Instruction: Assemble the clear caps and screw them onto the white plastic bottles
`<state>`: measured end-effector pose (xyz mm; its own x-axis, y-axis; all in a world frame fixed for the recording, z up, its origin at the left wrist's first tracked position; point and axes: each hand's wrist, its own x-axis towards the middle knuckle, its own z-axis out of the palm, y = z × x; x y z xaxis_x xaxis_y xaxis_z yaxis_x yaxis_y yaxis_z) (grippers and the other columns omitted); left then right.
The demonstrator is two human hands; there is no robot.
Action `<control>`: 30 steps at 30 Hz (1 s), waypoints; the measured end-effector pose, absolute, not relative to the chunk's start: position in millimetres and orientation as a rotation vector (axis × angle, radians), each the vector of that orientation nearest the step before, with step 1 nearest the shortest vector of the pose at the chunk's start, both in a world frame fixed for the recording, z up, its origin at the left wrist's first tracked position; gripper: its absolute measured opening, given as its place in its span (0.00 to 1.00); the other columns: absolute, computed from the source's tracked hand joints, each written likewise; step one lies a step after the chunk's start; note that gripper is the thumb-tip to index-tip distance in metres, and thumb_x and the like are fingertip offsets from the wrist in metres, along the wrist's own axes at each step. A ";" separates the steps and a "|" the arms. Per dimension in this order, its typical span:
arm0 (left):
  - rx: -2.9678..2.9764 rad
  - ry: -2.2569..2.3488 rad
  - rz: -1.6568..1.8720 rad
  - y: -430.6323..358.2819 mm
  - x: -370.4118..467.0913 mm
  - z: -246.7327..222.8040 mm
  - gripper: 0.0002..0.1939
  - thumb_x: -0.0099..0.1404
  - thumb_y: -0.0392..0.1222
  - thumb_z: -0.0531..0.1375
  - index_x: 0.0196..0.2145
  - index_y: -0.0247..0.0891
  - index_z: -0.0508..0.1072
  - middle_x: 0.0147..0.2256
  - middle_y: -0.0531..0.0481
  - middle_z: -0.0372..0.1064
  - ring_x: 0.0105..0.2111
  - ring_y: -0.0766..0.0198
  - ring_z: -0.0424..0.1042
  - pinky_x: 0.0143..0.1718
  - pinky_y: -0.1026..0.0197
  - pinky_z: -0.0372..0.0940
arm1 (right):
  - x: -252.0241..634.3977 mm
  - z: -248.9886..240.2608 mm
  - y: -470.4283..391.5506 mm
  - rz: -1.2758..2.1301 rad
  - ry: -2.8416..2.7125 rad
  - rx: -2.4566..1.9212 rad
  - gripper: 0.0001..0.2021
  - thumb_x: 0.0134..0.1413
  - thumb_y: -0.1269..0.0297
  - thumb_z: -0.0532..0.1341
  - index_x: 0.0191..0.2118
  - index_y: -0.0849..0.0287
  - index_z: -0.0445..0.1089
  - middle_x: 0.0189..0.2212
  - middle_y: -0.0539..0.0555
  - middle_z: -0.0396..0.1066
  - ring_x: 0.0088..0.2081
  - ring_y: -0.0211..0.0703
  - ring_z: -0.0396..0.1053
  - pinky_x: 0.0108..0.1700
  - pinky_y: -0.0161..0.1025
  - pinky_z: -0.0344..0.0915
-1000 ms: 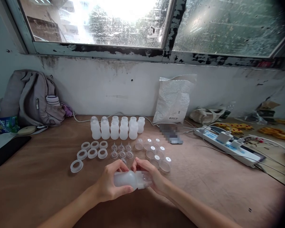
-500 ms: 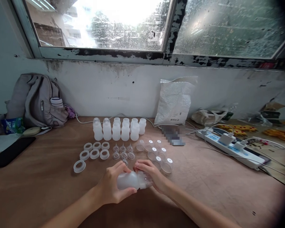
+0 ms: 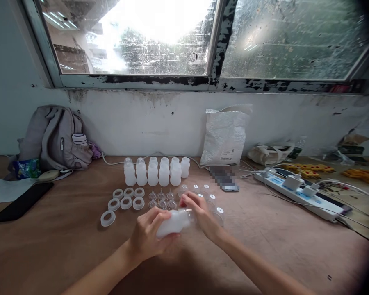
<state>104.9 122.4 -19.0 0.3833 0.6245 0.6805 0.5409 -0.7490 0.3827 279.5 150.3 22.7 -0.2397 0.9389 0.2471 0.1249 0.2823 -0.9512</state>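
My left hand [image 3: 149, 231] is wrapped round a frosted white bottle [image 3: 171, 223], which lies on its side above the table. At the bottle's right end, my right hand [image 3: 201, 215] has its fingers closed round a clear cap [image 3: 188, 218], blurred and partly hidden. Beyond the hands are several translucent rings [image 3: 126, 203], several clear teats [image 3: 161, 195] and several clear caps with white discs [image 3: 212, 197], some of them hidden by my right hand. Upright bottles [image 3: 153, 175] stand in rows behind, and two at the left wear clear caps.
The brown table [image 3: 279, 246] carries a backpack [image 3: 53, 137] and a black phone-like slab [image 3: 23, 201] at the left. A silvery pouch [image 3: 224, 137] leans on the wall. A white power strip [image 3: 298, 194] with cables lies at the right.
Both hands and the bottle have moved slightly up in the view. My right hand's fingers have shifted over the capped end. The whole view has also shifted a little.
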 end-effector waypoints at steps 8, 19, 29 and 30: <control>2.229 1.286 1.545 134.2 78.9 16.2 0.14 0.54 0.44 0.61 0.37 0.41 0.63 0.32 0.51 0.65 0.30 0.62 0.67 0.28 0.62 0.62 | 274.2 63.0 153.5 1.172 -1.605 -0.834 0.14 0.49 0.57 0.59 0.41 0.59 0.69 0.34 0.53 0.71 0.36 0.41 0.68 0.37 0.38 0.66; 2.337 1.555 1.553 159.3 59.1 -2.0 0.34 0.59 0.47 0.56 0.57 0.36 0.43 0.58 0.36 0.41 0.58 0.50 0.45 0.53 0.47 0.51 | 253.6 144.5 261.0 0.513 -1.733 -0.731 0.15 0.49 0.57 0.59 0.41 0.61 0.70 0.38 0.55 0.71 0.35 0.41 0.70 0.35 0.38 0.69; 2.544 1.905 0.898 171.6 35.7 -28.0 0.12 0.58 0.44 0.54 0.39 0.38 0.68 0.39 0.45 0.67 0.41 0.53 0.64 0.43 0.52 0.57 | 163.7 120.5 368.3 0.320 -2.043 -1.282 0.10 0.49 0.68 0.61 0.39 0.65 0.69 0.37 0.57 0.70 0.40 0.44 0.67 0.43 0.41 0.64; 2.548 1.935 0.864 171.9 35.3 -28.8 0.14 0.58 0.45 0.54 0.40 0.37 0.68 0.39 0.45 0.67 0.41 0.53 0.64 0.44 0.51 0.56 | 157.8 112.1 372.2 0.344 -2.098 -1.305 0.10 0.51 0.67 0.60 0.40 0.64 0.69 0.38 0.57 0.69 0.40 0.44 0.67 0.43 0.42 0.64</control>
<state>35.3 171.9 -28.8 0.1884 0.8463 0.4983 0.9359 -0.3085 0.1701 157.8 372.2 112.1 -0.3057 0.8742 0.3773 0.7078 0.4737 -0.5240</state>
